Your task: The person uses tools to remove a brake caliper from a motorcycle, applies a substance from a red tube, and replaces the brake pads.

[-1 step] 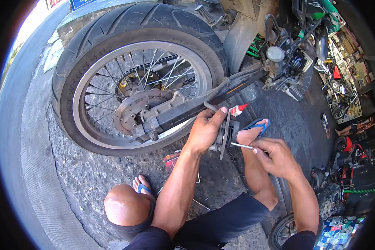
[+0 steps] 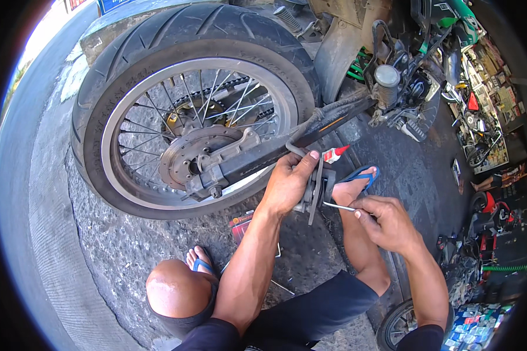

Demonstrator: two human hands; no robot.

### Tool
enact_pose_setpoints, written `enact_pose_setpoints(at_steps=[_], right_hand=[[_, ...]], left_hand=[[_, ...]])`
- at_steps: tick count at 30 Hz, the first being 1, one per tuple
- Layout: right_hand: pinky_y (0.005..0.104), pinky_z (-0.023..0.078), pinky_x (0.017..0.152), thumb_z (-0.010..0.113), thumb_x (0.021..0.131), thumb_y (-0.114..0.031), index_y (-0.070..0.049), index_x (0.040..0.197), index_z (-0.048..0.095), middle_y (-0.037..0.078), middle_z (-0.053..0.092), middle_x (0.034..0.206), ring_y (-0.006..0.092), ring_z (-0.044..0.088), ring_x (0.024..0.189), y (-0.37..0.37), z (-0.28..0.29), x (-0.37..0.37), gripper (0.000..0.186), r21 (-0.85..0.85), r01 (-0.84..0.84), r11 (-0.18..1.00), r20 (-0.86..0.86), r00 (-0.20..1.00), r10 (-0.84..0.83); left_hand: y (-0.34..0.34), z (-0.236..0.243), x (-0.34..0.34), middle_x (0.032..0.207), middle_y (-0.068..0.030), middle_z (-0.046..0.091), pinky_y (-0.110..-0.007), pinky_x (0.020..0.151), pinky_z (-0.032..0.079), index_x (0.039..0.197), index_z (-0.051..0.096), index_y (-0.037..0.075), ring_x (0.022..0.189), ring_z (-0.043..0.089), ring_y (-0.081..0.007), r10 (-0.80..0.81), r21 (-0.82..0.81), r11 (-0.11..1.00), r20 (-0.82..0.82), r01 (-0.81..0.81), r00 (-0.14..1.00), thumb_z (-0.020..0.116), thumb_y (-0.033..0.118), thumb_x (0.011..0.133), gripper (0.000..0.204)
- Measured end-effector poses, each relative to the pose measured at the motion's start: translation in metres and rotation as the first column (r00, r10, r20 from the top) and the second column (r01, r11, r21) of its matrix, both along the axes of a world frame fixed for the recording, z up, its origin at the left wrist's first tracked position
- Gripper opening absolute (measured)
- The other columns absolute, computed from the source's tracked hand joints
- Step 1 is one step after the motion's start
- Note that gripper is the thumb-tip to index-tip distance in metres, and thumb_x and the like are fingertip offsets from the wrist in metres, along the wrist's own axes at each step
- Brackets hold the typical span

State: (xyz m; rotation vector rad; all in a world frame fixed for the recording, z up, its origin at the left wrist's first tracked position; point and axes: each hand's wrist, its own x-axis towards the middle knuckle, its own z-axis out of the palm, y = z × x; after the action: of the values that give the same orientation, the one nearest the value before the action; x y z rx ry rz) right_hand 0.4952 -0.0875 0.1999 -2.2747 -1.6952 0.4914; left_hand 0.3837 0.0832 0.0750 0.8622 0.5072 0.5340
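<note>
My left hand (image 2: pixel 291 182) is wrapped round a dark brake caliper (image 2: pixel 316 196), thumb on top near the motorcycle's swingarm (image 2: pixel 263 159). Between the closed fingers of my right hand (image 2: pixel 388 221) is a thin metal rod-shaped tool (image 2: pixel 341 207). Its tip reaches the caliper's right side; whether it sits in a hole cannot be made out. A hose (image 2: pixel 298 146) runs from the swingarm down toward the caliper. The spoked rear wheel (image 2: pixel 114 146) with its brake disc (image 2: pixel 175 167) stands just beyond my left hand.
A white bottle with a red tip (image 2: pixel 335 154) is beside the swingarm, behind the caliper. A red box (image 2: pixel 240 227) and a slim metal tool (image 2: pixel 283 287) lie on the rough ground near my left forearm. Another wheel (image 2: pixel 395 327) is at the lower right, and several motorcycles crowd the right side.
The metal tool in my right hand has shifted very slightly left and down at its tip. My left hand and the caliper look the same.
</note>
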Motion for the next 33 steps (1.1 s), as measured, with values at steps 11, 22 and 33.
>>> enact_pose_setpoints(at_steps=[11, 22, 33], right_hand=[[0.0436, 0.053, 0.071, 0.064, 0.087, -0.011, -0.002, 0.098, 0.07, 0.016, 0.07, 0.087, 0.0357, 0.068, 0.08, -0.001, -0.002, 0.008, 0.016, 0.025, 0.019, 1.0, 0.018, 1.0, -0.019], [0.0449, 0.053, 0.068, 0.063, 0.084, -0.011, -0.004, 0.092, 0.072, 0.015, 0.07, 0.084, 0.0355, 0.068, 0.075, -0.011, 0.002, -0.016, 0.014, -0.065, 0.186, 0.98, 0.134, 0.975, -0.176], [0.0454, 0.051, 0.065, 0.066, 0.083, -0.015, -0.009, 0.091, 0.074, 0.012, 0.07, 0.081, 0.034, 0.068, 0.074, -0.026, -0.016, -0.037, 0.012, 0.028, 0.408, 0.912, 0.243, 0.883, -0.402]], left_hand=[[-0.004, -0.005, 0.006, 0.081, -0.0064, 0.067, -0.026, 0.059, 0.051, 0.098, 0.062, 0.002, 0.066, 0.063, -0.0116, -0.008, 0.039, 0.999, -0.041, 0.009, 0.999, 0.057, 0.023, 0.098, 0.022], [-0.028, 0.002, 0.011, 0.076, -0.0046, 0.065, -0.029, 0.063, 0.047, 0.086, 0.067, -0.004, 0.069, 0.056, -0.0102, 0.043, 0.169, 0.985, -0.125, -0.022, 0.991, 0.058, 0.021, 0.097, 0.029], [-0.042, -0.006, 0.024, 0.083, -0.0078, 0.066, -0.031, 0.076, 0.047, 0.085, 0.068, -0.007, 0.08, 0.059, -0.015, 0.131, 0.245, 0.965, -0.146, -0.093, 0.98, 0.06, 0.02, 0.095, 0.03]])
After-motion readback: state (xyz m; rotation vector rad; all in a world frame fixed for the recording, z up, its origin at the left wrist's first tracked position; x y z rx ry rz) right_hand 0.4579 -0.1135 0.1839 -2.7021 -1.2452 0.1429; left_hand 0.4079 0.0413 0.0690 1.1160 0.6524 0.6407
